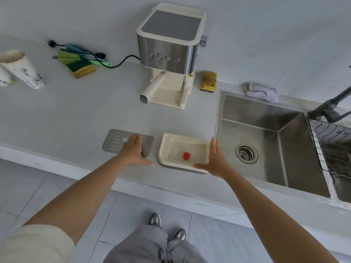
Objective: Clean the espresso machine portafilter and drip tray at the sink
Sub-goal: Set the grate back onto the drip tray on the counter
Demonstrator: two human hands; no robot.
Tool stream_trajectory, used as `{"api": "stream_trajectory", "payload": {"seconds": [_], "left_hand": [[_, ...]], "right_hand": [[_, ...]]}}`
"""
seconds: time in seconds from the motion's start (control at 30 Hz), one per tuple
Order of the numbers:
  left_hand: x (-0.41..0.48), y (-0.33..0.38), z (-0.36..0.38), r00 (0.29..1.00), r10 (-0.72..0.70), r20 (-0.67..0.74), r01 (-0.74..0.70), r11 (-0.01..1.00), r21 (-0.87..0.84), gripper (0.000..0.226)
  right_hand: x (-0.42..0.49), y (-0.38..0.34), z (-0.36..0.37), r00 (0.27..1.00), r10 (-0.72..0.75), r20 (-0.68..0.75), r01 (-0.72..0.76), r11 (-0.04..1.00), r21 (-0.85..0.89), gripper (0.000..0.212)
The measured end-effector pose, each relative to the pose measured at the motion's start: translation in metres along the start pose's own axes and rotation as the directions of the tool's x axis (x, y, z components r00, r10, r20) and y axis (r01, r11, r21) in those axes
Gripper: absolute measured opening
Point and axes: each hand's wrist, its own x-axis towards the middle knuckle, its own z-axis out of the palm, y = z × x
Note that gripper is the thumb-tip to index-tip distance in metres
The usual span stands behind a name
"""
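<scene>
Left hand (133,150) over metal grate (114,141), right hand (215,158) at drip tray (165,147) edge — fingers (213,146) straight, holding nothing

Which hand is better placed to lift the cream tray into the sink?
Probably the right hand: it rests at the edge of the tray nearest the sink. The left hand lies flat on the metal grate.

Cool, soft, even light leaves only faint shadows under the left hand (133,150) and right hand (215,160), a pale sheen lies on the steel sink (284,118) just beyond the right hand, and wide-angle distortion bends the counter (76,111) edge, with corners slightly soft.
</scene>
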Motion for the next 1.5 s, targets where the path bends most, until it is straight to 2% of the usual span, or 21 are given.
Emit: {"api": "stream_trajectory", "payload": {"seconds": [0.1,0.2,0.33,0.43,0.47,0.53,0.57,0.67,0.73,0.83,0.93,1.03,1.13,1.3,1.4,1.5], "left_hand": [[0.001,-0.021,-0.010,0.997,-0.059,-0.057,0.049,0.985,-0.165,0.113],[0.008,-0.047,-0.017,0.983,-0.150,-0.102,0.109,0.938,-0.329,0.088],[0.016,-0.082,-0.025,0.978,-0.178,-0.110,0.128,0.925,-0.357,0.074],[0.011,-0.095,-0.037,0.982,-0.162,-0.095,0.114,0.918,-0.381,0.067],[0.011,-0.098,-0.040,0.985,-0.152,-0.077,0.111,0.915,-0.388,0.063],[0.010,-0.101,-0.044,0.985,-0.164,-0.060,0.128,0.912,-0.389,0.053],[0.012,-0.103,-0.045,0.981,-0.186,-0.060,0.148,0.909,-0.389,0.045],[0.020,-0.108,-0.048,0.971,-0.233,-0.047,0.191,0.883,-0.428,0.036],[0.026,-0.110,-0.051,0.969,-0.248,-0.020,0.209,0.856,-0.473,0.042],[0.030,-0.112,-0.057,0.963,-0.268,0.010,0.234,0.821,-0.521,0.052],[0.032,-0.111,-0.058,0.963,-0.263,0.048,0.249,0.813,-0.527,0.045],[0.034,-0.110,-0.058,0.965,-0.253,0.070,0.250,0.804,-0.540,0.034],[0.039,-0.112,-0.060,0.953,-0.286,0.095,0.281,0.729,-0.624,0.039],[0.048,-0.122,-0.062,0.936,-0.335,0.106,0.318,0.679,-0.661,0.035],[0.050,-0.128,-0.061,0.935,-0.341,0.099,0.312,0.657,-0.686,0.040],[0.050,-0.132,-0.063,0.938,-0.332,0.100,0.301,0.637,-0.709,0.049]], "right_hand": [[-0.004,-0.035,0.004,0.999,-0.035,-0.041,0.037,0.998,0.056,0.111],[-0.002,-0.073,0.017,0.998,-0.038,-0.048,0.044,0.988,0.145,0.100],[0.008,-0.123,0.044,0.998,0.051,0.032,-0.059,0.948,0.313,0.080],[0.017,-0.158,0.065,0.986,0.137,0.098,-0.168,0.856,0.490,0.058],[0.020,-0.168,0.071,0.979,0.163,0.126,-0.205,0.813,0.545,0.049],[0.026,-0.181,0.082,0.972,0.189,0.141,-0.236,0.760,0.606,0.015],[0.030,-0.186,0.087,0.971,0.194,0.142,-0.239,0.744,0.624,0.010],[0.041,-0.192,0.102,0.945,0.290,0.151,-0.318,0.713,0.624,0.011],[0.050,-0.191,0.112,0.925,0.341,0.169,-0.371,0.705,0.605,0.034],[0.062,-0.190,0.124,0.888,0.441,0.126,-0.428,0.697,0.576,0.052],[0.074,-0.192,0.131,0.835,0.538,0.117,-0.505,0.665,0.550,0.067],[0.080,-0.198,0.130,0.787,0.606,0.114,-0.571,0.647,0.505,0.069],[0.084,-0.199,0.129,0.759,0.641,0.114,-0.619,0.656,0.432,0.072],[0.087,-0.197,0.132,0.736,0.663,0.138,-0.632,0.600,0.491,0.076],[0.086,-0.196,0.134,0.745,0.645,0.171,-0.600,0.535,0.595,0.067],[0.085,-0.192,0.132,0.769,0.615,0.171,-0.560,0.521,0.644,0.056]]}}
